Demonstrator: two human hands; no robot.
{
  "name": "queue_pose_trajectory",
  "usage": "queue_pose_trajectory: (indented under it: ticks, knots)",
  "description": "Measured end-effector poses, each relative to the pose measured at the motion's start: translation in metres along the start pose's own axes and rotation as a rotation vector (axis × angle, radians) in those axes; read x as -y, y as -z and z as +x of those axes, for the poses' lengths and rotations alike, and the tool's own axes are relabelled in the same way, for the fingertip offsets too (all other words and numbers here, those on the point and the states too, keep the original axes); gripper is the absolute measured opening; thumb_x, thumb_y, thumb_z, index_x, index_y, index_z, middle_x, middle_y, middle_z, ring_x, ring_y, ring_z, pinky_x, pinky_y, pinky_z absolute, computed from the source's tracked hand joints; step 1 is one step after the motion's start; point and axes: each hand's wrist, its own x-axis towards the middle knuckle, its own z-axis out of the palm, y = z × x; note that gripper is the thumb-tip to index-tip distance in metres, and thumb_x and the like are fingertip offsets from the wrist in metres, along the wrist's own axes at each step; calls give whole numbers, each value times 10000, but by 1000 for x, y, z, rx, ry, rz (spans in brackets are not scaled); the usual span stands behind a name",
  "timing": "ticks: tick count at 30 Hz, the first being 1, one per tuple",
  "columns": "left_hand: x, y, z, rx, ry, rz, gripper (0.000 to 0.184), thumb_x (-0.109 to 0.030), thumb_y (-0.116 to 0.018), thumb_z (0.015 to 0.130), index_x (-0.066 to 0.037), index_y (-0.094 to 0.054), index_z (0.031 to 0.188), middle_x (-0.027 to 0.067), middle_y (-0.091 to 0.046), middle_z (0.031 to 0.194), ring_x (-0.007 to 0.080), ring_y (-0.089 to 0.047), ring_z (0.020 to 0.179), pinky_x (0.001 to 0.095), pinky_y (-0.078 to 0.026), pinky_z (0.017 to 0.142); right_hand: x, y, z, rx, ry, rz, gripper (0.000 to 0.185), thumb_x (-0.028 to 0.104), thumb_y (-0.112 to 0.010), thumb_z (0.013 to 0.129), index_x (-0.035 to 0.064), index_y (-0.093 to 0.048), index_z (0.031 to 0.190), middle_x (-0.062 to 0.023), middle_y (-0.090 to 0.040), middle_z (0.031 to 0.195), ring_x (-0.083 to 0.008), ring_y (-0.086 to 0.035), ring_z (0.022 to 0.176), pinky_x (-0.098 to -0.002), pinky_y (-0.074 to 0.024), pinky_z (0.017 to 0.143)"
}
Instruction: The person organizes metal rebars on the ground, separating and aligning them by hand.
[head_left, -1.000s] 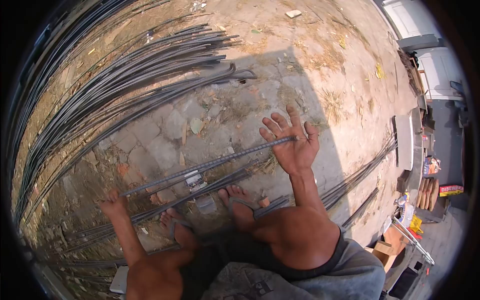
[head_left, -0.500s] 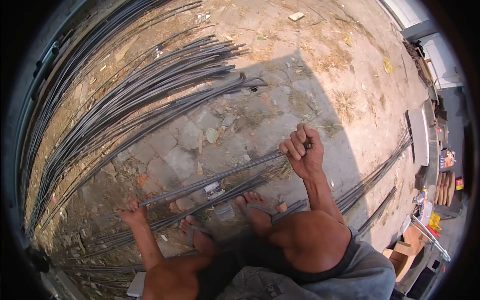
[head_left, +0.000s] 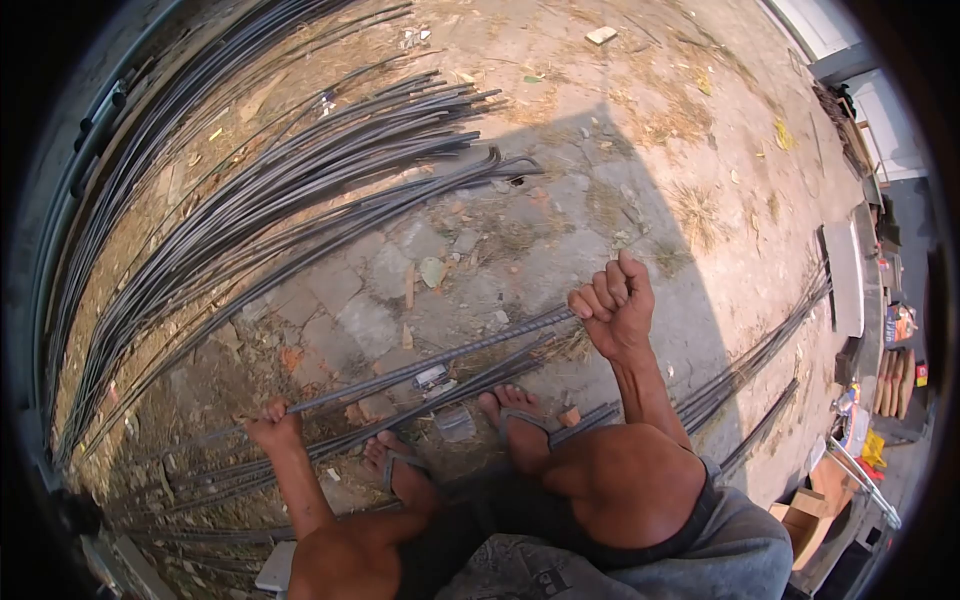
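A pair of ribbed steel rebars (head_left: 440, 358), lying close together, spans the space between my hands just above the ground. My right hand (head_left: 616, 308) is closed in a fist around their right end, and its fingers hide the tip. Lower on the left, my left hand (head_left: 274, 427) is wrapped around the bars near their other visible part. Beneath them, more thin rebars (head_left: 390, 420) lie on the ground by my sandalled feet (head_left: 522, 415).
A large fan of loose rebars (head_left: 300, 180) covers the ground at upper left. Another bundle of bars (head_left: 750, 360) runs off to the right. Cardboard boxes (head_left: 808, 512) and mixed goods stand along the right edge. A small brick piece (head_left: 569, 416) sits near my right foot.
The view has shifted slightly, so the scene sits a little to the right. My right hand's fingers have changed position a little at the bar end. My left hand keeps its grip.
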Motion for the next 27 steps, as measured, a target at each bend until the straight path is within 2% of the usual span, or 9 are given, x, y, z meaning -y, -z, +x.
queue_pose_trajectory:
  ticks: [6,21,27]
  knots:
    - [4,0,-3,36,-35,35,680,-755,-233,920,-90,-286,787,-1,-196,546,140,-183,431,288,-195,375,-1,-2,0,-14,10,-7,559,351,-406,1009,182,-251,500,43,-162,439,-114,-159,388,-305,-307,496]
    - [5,-1,-2,-45,-45,43,624,-713,-249,947,-105,-273,809,2,-200,559,141,-182,443,295,-172,381,-1,-4,1,-68,-8,-30,548,344,-410,1004,183,-238,509,40,-156,451,-116,-156,399,-306,-293,491]
    - [7,-3,-3,-46,-67,31,630,-699,-210,959,-122,-248,709,4,-200,558,150,-170,448,306,-169,376,-1,-4,1,-22,11,-38,552,335,-404,1003,187,-231,499,44,-163,438,-113,-167,387,-301,-297,485]
